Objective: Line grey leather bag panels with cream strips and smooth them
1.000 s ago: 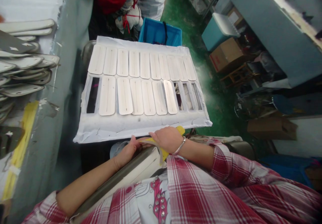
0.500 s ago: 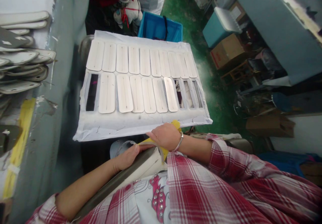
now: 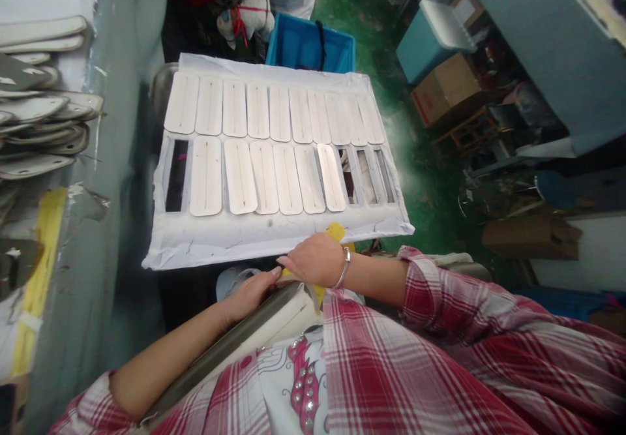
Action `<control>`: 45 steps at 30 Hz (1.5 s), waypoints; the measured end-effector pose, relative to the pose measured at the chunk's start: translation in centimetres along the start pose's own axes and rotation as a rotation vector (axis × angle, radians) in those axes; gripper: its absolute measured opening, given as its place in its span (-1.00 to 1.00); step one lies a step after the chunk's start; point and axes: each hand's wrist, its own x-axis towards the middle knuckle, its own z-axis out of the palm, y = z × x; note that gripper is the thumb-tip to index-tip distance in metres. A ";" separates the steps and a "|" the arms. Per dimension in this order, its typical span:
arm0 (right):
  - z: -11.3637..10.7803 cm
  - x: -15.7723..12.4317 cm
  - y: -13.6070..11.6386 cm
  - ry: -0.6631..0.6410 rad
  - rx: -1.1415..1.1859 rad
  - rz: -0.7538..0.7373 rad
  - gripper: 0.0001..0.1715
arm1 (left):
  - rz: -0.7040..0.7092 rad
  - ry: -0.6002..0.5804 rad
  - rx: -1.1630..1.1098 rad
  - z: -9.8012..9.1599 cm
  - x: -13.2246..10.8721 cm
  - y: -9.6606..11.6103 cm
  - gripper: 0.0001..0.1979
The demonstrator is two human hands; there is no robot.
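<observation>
Both my hands meet at a bent yellow piece (image 3: 335, 231) with a pale underside, close in front of my body. My right hand (image 3: 315, 260), a bracelet at its wrist, is closed around its middle; yellow shows above and below the fist. At the piece's left end, my left hand (image 3: 252, 296) has its fingers pressed together, tips partly hidden. Under the hands lies a rounded dark bar (image 3: 215, 353) with a cream pad (image 3: 283, 321) along it. The exact kind of the yellow piece is not clear.
Ahead, a white-covered board (image 3: 210, 231) carries two rows of pale rounded panels (image 3: 205, 175), with some open slots. Flat pieces are stacked (image 3: 44, 122) on the left bench. A blue crate (image 3: 306, 42) stands beyond; cardboard boxes (image 3: 447, 89) are at right.
My left hand has slid slightly right and up towards my right hand, narrowing the gap between them. My right hand has shifted slightly left, still gripping the yellow piece. The view has moved slightly.
</observation>
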 end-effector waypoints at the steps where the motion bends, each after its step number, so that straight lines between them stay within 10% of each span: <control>1: 0.0 0.0 0.0 -0.005 -0.001 -0.004 -0.37 | -0.002 0.019 0.011 0.0 0.0 0.0 -0.39; 36: 1.2 -2.6 -1.9 0.092 0.026 0.177 -0.36 | 0.201 -0.027 0.154 -0.1 -0.3 1.3 -0.55; 45: 0.6 -1.2 -1.0 0.063 0.022 -0.028 -0.35 | 0.231 -0.078 0.085 -0.4 -1.2 2.8 -0.55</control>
